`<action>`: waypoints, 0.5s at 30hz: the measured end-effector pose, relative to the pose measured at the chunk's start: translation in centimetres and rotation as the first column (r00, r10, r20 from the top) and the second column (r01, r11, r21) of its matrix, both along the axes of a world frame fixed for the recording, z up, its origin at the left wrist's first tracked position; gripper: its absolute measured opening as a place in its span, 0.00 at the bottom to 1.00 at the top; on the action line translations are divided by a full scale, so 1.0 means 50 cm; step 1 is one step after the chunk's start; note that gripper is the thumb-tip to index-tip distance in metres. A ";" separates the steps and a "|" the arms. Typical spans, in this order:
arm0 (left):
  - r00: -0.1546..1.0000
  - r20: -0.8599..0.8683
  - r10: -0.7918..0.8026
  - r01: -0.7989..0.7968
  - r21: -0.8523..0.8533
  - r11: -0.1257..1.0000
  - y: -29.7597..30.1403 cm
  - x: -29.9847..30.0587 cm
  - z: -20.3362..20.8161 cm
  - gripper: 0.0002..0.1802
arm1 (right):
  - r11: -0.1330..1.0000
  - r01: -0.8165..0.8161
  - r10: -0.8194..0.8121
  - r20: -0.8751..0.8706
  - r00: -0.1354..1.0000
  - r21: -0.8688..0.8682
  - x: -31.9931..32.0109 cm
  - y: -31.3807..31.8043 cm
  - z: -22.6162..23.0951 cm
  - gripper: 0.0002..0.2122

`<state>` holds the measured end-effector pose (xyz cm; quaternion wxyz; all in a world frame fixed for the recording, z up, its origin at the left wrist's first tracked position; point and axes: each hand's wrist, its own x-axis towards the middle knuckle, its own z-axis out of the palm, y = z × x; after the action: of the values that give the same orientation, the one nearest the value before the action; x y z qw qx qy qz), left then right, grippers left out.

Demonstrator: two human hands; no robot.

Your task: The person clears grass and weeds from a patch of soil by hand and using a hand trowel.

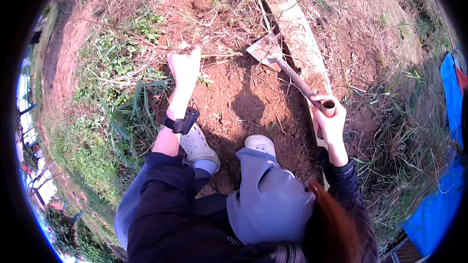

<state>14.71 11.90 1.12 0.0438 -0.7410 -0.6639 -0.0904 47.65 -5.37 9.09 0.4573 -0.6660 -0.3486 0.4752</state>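
My left hand (185,70) is closed around thin dry stems (214,57) at the edge of a tangle of brown weeds. In my right hand (332,124) is the tubular metal handle of a short spade (295,77). The hollow end of that handle sticks out past my fingers. The spade's flat, soil-marked blade points away from me and to the left, beside a long pale concrete edge (304,39). Whether the blade touches the ground cannot be made out. A dark band with a small black device (183,121) is on my left wrist.
Reddish bare soil (229,102) lies between my feet, which wear pale clogs (197,144). Green weeds (117,68) grow on the left. Dry grass (390,122) covers the slope right of the concrete, with a blue tarp (436,204) at the far right.
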 end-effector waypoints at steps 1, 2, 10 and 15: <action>0.968 0.203 0.146 -0.128 -0.099 0.987 0.016 0.001 0.031 0.28 | 1.000 0.019 -0.019 -0.025 0.999 -0.002 -0.010 0.042 -0.025 0.09; 0.874 0.384 0.298 -0.225 -0.223 0.948 0.027 0.002 0.046 0.29 | 0.999 0.041 -0.041 -0.045 0.998 -0.007 -0.017 0.086 -0.049 0.09; 0.749 0.629 0.208 0.100 -0.418 0.903 0.238 -0.066 0.017 0.30 | 0.993 0.105 -0.093 -0.214 0.972 0.045 -0.040 0.159 -0.048 0.09; 0.975 0.224 0.003 0.115 -0.513 0.850 0.298 -0.011 0.130 0.33 | 0.999 0.011 -0.016 -0.116 0.993 -0.047 0.038 0.015 0.040 0.10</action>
<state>14.15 26.82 7.61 -0.2345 -0.7298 -0.6421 0.0124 49.55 -4.60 11.08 0.4646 -0.6499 -0.3060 0.5179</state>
